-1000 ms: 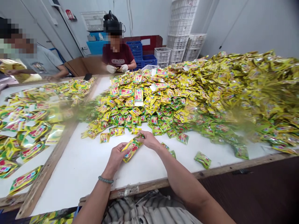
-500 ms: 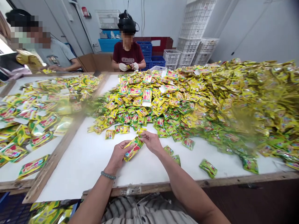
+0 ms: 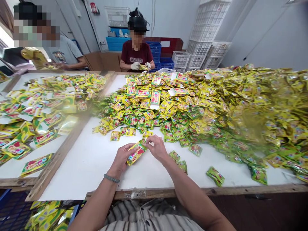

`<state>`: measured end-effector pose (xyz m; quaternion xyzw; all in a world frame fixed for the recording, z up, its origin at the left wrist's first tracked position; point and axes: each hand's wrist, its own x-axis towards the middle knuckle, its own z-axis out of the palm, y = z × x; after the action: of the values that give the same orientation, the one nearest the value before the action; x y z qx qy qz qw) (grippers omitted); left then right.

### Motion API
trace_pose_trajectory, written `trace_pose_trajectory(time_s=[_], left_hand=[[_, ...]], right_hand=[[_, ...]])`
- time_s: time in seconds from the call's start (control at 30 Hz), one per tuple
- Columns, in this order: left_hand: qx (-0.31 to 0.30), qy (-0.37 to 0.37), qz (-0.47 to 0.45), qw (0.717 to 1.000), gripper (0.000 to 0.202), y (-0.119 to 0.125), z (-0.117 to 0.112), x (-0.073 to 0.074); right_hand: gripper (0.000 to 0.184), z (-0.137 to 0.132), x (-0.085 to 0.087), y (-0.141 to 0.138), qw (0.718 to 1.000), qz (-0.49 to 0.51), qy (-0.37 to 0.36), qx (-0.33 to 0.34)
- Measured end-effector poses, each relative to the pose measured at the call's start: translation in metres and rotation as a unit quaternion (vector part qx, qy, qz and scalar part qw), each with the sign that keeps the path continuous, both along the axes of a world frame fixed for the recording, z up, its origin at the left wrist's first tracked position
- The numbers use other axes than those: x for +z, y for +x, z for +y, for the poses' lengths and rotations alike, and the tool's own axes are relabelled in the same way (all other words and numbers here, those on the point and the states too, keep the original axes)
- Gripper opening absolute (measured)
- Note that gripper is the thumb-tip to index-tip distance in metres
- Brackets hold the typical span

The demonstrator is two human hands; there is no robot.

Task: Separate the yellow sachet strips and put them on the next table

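A small yellow and green printed carton (image 3: 136, 154) is tilted above the white tabletop, its far end pointing up and right. Around its lower left side my left hand (image 3: 122, 157) is closed, thumb on the printed face. The fingers of my right hand (image 3: 156, 147) pinch at the carton's far end; whether a flap or a packet lies between them is hidden. Just beyond lie a few loose yellow packets (image 3: 115, 136), in front of a big heap of yellow and green packets (image 3: 187, 112). Several green packets (image 3: 215, 175) lie right of my right forearm.
A wooden divider (image 3: 69, 141) separates the left section, where many flat cartons (image 3: 39, 165) lie. Empty-looking cartons (image 3: 155, 98) rest on the heap. Across the table a gloved co-worker (image 3: 137, 56) handles a packet; another person (image 3: 64, 53) sits at left. White crates (image 3: 209, 22) stand behind.
The view has shifted slightly. My right fingers have drawn in against the carton's far end, while my left hand keeps its hold. The co-worker opposite has moved a yellow item in the gloved hands.
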<state>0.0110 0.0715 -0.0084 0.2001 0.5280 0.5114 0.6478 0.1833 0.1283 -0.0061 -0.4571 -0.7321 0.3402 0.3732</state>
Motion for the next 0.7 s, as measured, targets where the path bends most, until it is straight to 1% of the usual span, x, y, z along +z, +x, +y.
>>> trace_pose_trajectory(time_s=[0.13, 0.2, 0.27, 0.37, 0.43, 0.47, 0.53, 0.63, 0.67, 0.7], left_hand=[[-0.001, -0.004, -0.004, 1.000, 0.048, -0.002, 0.001, 0.000], [-0.009, -0.005, -0.009, 1.000, 0.049, -0.003, 0.001, 0.000], [-0.018, -0.007, -0.013, 1.000, 0.048, -0.004, 0.001, 0.000], [-0.025, -0.011, -0.013, 1.000, 0.047, -0.004, 0.000, 0.000], [-0.026, -0.013, -0.013, 0.999, 0.048, -0.005, 0.001, 0.001], [-0.028, -0.014, -0.014, 0.999, 0.048, -0.006, 0.001, 0.001], [-0.035, -0.016, -0.023, 0.999, 0.049, -0.007, 0.001, 0.001], [-0.043, -0.021, -0.039, 0.998, 0.051, -0.010, 0.002, 0.003], [-0.045, -0.022, -0.043, 0.998, 0.051, -0.011, 0.001, 0.004], [-0.046, -0.023, -0.044, 0.998, 0.052, -0.011, 0.001, 0.005]], right_hand=[[0.018, 0.006, -0.003, 0.005, 0.995, 0.059, -0.081, 0.024], [0.021, 0.009, -0.003, 0.011, 0.991, 0.068, -0.111, 0.040], [0.022, 0.010, -0.003, 0.015, 0.990, 0.058, -0.123, 0.048], [0.021, 0.009, 0.000, 0.016, 0.992, 0.016, -0.116, 0.050], [0.019, 0.007, 0.002, 0.016, 0.992, 0.010, -0.115, 0.047], [0.020, 0.007, 0.003, 0.015, 0.991, 0.027, -0.123, 0.047], [0.024, 0.008, 0.003, 0.015, 0.980, 0.096, -0.163, 0.054], [0.031, 0.010, 0.002, 0.016, 0.944, 0.206, -0.245, 0.075], [0.032, 0.011, 0.002, 0.016, 0.936, 0.224, -0.260, 0.078], [0.032, 0.011, 0.001, 0.015, 0.934, 0.230, -0.264, 0.078]])
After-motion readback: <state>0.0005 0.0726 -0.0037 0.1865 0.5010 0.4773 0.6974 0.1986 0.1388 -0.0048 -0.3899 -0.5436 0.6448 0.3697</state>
